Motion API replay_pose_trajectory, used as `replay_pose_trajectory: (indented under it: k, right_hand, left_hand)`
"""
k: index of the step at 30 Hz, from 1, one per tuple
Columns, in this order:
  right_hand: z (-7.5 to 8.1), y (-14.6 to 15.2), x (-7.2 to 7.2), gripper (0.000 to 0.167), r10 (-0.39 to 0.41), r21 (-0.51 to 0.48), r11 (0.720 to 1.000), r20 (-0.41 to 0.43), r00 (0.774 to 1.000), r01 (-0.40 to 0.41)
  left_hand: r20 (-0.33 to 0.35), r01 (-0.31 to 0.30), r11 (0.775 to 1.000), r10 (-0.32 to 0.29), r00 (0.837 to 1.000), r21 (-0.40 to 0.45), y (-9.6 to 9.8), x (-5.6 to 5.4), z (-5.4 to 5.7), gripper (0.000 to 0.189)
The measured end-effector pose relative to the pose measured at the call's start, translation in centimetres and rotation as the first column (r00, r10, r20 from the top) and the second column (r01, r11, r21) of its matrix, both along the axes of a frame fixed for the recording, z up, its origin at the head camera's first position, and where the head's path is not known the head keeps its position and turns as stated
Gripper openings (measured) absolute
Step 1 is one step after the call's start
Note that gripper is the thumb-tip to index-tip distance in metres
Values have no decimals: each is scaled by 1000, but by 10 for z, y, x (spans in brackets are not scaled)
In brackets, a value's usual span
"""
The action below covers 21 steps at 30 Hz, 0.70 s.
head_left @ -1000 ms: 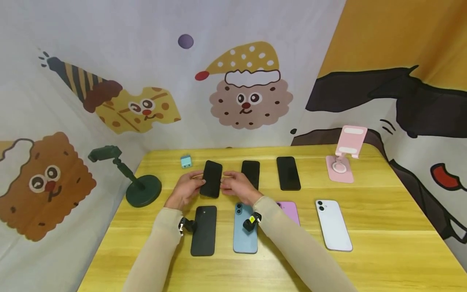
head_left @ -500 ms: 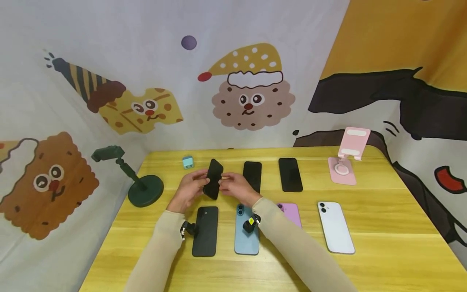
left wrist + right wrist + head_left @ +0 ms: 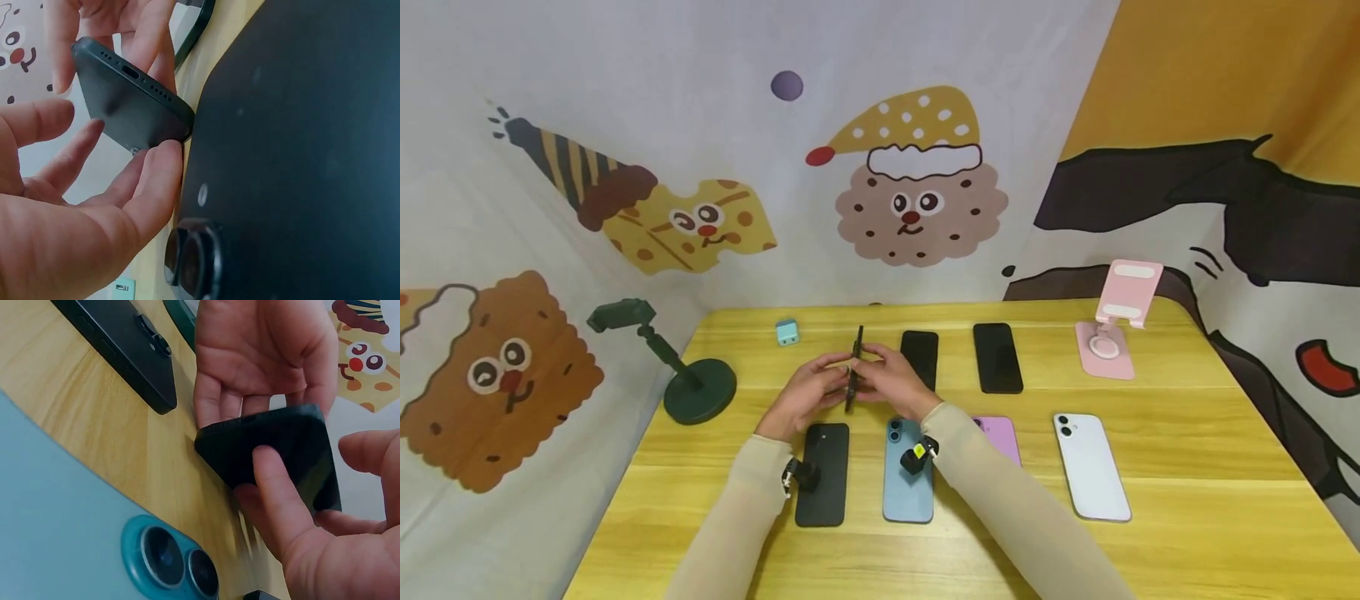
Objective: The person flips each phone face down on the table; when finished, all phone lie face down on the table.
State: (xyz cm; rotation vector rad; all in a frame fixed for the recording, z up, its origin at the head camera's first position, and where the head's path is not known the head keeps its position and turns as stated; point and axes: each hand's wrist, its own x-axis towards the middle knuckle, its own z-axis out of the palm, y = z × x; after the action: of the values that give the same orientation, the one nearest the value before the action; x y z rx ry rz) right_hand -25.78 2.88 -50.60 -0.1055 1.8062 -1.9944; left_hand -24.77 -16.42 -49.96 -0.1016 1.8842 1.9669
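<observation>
A black smartphone (image 3: pixel 858 340) stands edge-on to the head camera between my two hands. My left hand (image 3: pixel 801 396) grips it from the left, fingertips at its back and edge. From the other side my right hand (image 3: pixel 898 385) holds it, with fingers on the dark screen in the right wrist view. The left wrist view shows the phone's charging-port end (image 3: pixel 131 72) and its matte back. Below the left hand lies a dark phone (image 3: pixel 822 492), back up. A blue phone (image 3: pixel 906 500) with two cameras lies under the right wrist.
Two black phones (image 3: pixel 920 354) lie screen up to the right. A pink phone (image 3: pixel 1002 435), partly hidden by the right sleeve, and a white phone (image 3: pixel 1092 467) lie nearer. A green stand (image 3: pixel 700 392), teal charger (image 3: pixel 787 332) and pink stand (image 3: pixel 1105 358) are along the back.
The held phone has turned from showing its screen to edge-on and shifted slightly right. My left hand has moved right with it, bringing the hands closer together.
</observation>
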Motion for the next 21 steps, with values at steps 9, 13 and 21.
replay_pose_trajectory:
  k: [9,13,21]
  right_hand:
    - [3,4,-1,59,-82,44,996,-15,996,83]
    - [4,4,0,56,-126,27,992,-8,992,126]
    - [0,-2,-5,54,-122,-39,992,34,992,123]
  left_hand:
    - [-26,16,1000,-16,1000,-2,0,0,-1,47]
    - [-11,-37,999,37,999,-37,-2,-1,0,51]
    - [20,-38,983,42,999,-182,-12,-7,-1,62]
